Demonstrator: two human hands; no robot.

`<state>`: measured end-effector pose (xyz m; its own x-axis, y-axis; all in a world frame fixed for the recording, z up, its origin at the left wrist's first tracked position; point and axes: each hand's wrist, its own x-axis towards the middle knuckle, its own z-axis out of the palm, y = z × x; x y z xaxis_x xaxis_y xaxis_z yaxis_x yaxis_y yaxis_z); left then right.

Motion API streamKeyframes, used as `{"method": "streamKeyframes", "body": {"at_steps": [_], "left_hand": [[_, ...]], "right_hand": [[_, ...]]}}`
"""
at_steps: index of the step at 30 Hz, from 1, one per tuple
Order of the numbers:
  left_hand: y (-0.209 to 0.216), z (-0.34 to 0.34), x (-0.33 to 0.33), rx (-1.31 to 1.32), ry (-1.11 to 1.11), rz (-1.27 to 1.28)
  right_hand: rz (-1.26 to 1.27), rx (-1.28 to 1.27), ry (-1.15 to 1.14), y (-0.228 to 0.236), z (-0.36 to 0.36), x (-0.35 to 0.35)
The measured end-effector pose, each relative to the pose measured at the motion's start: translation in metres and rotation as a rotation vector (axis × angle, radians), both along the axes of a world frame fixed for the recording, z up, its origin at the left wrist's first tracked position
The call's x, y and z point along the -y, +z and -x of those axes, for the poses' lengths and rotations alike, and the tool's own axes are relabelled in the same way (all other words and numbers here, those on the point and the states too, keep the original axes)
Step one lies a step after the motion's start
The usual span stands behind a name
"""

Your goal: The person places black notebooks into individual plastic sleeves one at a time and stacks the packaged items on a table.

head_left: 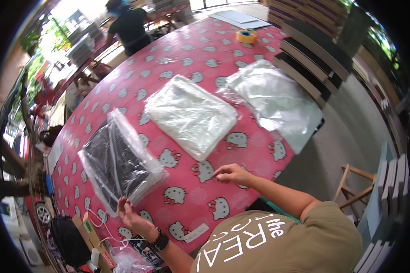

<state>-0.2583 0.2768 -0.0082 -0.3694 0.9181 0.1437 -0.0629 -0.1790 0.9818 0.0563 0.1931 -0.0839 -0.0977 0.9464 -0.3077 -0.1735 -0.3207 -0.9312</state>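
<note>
My left hand (135, 222) is at the near corner of a flat black item in clear plastic wrap (118, 159), its fingers stretched out and touching or just over the edge; a dark beaded bracelet and a dark watch band (160, 240) are on that wrist. Loosely bent, with nothing visible in its fingers, my right hand (233, 174) hovers over the pink tablecloth (191, 195) with white cat faces. Beyond the hands, a plastic-wrapped whitish stack (191, 113) lies mid-table. To its right is a pile of shiny clear plastic bags (273, 91) on a pale sheet.
A yellow tape roll (246, 36) and pale boards (241, 19) are at the far edge. Thick dark slabs (305, 59) stand stacked at the right. A cardboard box (90, 236), white cable and black bag (68, 236) lie near left. Another person (128, 29) works beyond the table.
</note>
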Motion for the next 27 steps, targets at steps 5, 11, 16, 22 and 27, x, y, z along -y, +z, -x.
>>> {"method": "streamKeyframes", "body": {"at_steps": [5, 11, 16, 22, 27], "left_hand": [[0.115, -0.162, 0.035, -0.451, -0.716, -0.65], [0.209, -0.308, 0.143, -0.321, -1.366, -1.429], [0.213, -0.433, 0.207, -0.018, -1.599, -1.598], [0.221, -0.512, 0.205, 0.545, -1.604, -1.408], [0.199, -0.531, 0.087, 1.227, -1.303, -0.82]], "right_hand": [[-0.032, 0.01, -0.228, -0.012, -0.055, 0.082], [-0.227, 0.692, -0.221, 0.008, -0.139, 0.16], [-0.064, 0.917, -0.278, -0.017, -0.256, 0.254], [0.162, 0.827, -0.591, -0.015, -0.374, 0.327], [0.268, 0.742, -0.746, -0.069, -0.43, 0.388]]}}
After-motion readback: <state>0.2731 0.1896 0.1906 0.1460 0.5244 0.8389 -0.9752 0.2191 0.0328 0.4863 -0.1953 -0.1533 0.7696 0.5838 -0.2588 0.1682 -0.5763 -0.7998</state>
